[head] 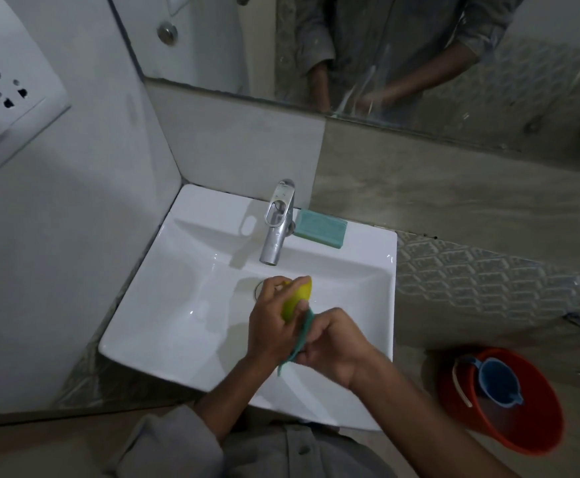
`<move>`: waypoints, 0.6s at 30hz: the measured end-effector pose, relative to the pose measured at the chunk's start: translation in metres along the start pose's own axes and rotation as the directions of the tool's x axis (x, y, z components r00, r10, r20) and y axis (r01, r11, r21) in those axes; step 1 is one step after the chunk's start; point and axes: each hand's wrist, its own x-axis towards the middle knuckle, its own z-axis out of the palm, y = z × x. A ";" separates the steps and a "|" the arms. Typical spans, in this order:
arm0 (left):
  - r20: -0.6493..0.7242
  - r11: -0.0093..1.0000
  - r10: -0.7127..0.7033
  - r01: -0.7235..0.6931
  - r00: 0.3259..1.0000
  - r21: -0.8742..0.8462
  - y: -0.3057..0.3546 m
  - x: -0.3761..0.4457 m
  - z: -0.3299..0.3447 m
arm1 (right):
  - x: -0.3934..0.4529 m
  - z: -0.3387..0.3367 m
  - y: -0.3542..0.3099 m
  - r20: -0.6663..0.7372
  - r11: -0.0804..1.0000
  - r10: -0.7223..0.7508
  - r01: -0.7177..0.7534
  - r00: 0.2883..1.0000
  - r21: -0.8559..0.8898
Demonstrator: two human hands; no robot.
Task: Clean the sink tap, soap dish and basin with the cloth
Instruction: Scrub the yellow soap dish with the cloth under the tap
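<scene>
Over the one basin (185, 326), left hand (274, 326) grips one yellow object (297, 298); right hand (333, 343) pinches one cloth (304, 339).

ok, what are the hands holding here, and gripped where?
The left hand grips a yellow object around its middle, probably the soap dish. The right hand pinches the teal cloth against its lower side, over the basin.

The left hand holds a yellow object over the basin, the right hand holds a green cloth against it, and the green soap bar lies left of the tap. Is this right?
Not quite. In the head view the green soap bar lies to the right of the tap, not left. The left hand, yellow object, right hand and green cloth are as stated.
</scene>
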 end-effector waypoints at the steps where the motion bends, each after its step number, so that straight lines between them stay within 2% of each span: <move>1: 0.033 0.997 0.057 -0.058 0.998 0.040 0.001 -0.001 0.000 | -0.001 -0.003 -0.008 -0.003 0.998 0.021 -0.021 1.000 0.065; 5: 0.122 0.968 0.214 -0.228 0.969 0.110 -0.003 -0.011 -0.001 | -0.007 -0.016 -0.036 -0.011 0.977 0.061 -0.058 0.998 0.205; 8: 0.132 0.946 0.284 -0.300 0.950 0.120 -0.007 -0.016 0.001 | -0.007 -0.026 -0.048 -0.028 0.955 0.072 -0.061 0.997 0.289; 10: 0.129 0.957 0.256 -0.271 0.958 0.107 -0.006 -0.015 0.004 | -0.005 -0.026 -0.051 -0.053 0.937 0.060 -0.038 0.997 0.348; 12: 0.119 0.983 0.184 -0.185 0.976 0.001 -0.005 -0.016 0.006 | -0.003 -0.018 -0.046 -0.113 0.936 0.024 0.017 0.993 0.352; 13: 0.115 0.987 0.138 -0.127 0.984 -0.096 -0.005 -0.017 0.007 | -0.002 -0.011 -0.038 -0.165 0.956 -0.015 0.062 0.986 0.288; 15: 0.111 0.953 0.004 0.030 0.994 -0.302 0.002 -0.017 0.008 | 0.003 0.006 -0.015 -0.321 0.981 -0.178 0.192 0.930 0.012; 16: 0.117 0.909 -0.077 0.118 0.990 -0.400 0.004 -0.012 0.012 | 0.003 0.014 -0.002 -0.357 0.961 -0.265 0.217 0.896 -0.169; 18: 0.151 0.767 -0.253 0.294 0.955 -0.571 0.009 -0.005 0.014 | 0.001 0.025 0.015 -0.316 0.856 -0.375 0.195 0.871 -0.479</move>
